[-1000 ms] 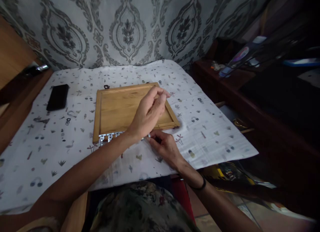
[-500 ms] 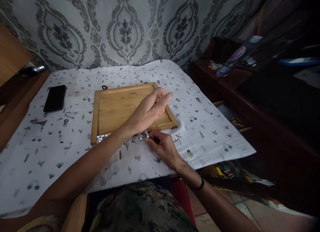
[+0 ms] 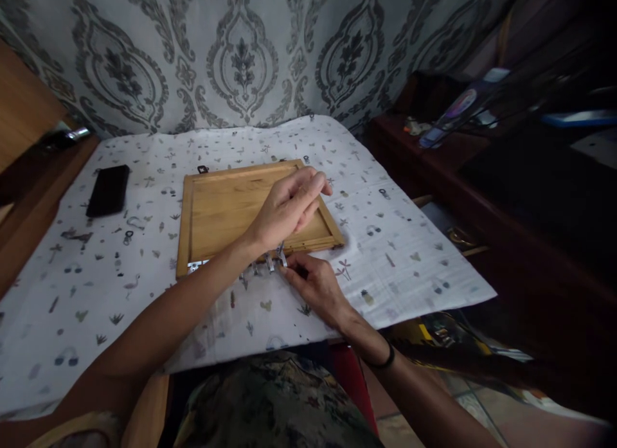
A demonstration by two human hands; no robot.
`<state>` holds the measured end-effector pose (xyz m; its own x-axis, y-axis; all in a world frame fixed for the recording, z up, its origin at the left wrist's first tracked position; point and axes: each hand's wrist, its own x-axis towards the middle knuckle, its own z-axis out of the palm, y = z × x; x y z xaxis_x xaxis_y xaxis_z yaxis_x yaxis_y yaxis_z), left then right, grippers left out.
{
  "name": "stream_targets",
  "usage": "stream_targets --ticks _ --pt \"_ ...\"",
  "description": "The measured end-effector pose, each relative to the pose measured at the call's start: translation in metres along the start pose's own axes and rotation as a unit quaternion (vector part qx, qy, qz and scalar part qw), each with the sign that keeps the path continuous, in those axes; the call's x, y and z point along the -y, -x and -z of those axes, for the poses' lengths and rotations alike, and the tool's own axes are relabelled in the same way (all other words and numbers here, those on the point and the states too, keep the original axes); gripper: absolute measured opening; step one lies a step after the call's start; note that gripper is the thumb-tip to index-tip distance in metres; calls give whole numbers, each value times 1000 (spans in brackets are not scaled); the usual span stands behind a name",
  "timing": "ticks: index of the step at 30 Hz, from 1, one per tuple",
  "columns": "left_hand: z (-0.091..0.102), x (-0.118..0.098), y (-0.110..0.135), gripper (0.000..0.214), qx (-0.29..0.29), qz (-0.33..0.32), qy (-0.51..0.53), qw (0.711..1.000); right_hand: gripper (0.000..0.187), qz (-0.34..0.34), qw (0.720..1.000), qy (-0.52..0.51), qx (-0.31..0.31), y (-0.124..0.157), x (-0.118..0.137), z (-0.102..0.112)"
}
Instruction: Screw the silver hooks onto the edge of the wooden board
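Observation:
A shallow wooden tray (image 3: 216,207) lies flat on a white patterned cloth (image 3: 395,255). A strip of small metal brackets (image 3: 196,266) runs along its near edge. My left hand (image 3: 286,210) hovers over the tray's right part with its fingers curled together; what they hold, if anything, I cannot make out. My right hand (image 3: 313,284) rests on the cloth just in front of the tray and pinches the right end of the bracket strip (image 3: 277,260).
A black phone (image 3: 108,189) lies on the cloth at the left. Small metal rings and clips (image 3: 385,193) are scattered over the cloth. A dark wooden shelf (image 3: 434,171) with clutter stands at the right. Patterned wallpaper rises behind.
My left hand has shifted slightly and its fingers have curled in more. The right end of the bracket strip has lifted a little under my right fingers.

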<state>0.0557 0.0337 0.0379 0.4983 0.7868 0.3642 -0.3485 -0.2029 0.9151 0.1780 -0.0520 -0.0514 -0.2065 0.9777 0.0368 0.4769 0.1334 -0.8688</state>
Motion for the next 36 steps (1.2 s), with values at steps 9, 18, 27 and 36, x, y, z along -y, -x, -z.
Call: stream_targets --ticks 9,18,27,36 --pt "0 -4 7 37 -33 9 -32 999 18 12 1000 23 -5 -1 1 0" --pt "-8 -3 12 37 -93 -7 -51 994 19 28 999 28 -7 -2 3 1" --pt "0 2 2 34 -48 -3 -42 998 18 28 999 23 15 -2 3 3" --pt "7 0 -4 29 40 44 1 998 19 30 999 26 9 -1 5 5"
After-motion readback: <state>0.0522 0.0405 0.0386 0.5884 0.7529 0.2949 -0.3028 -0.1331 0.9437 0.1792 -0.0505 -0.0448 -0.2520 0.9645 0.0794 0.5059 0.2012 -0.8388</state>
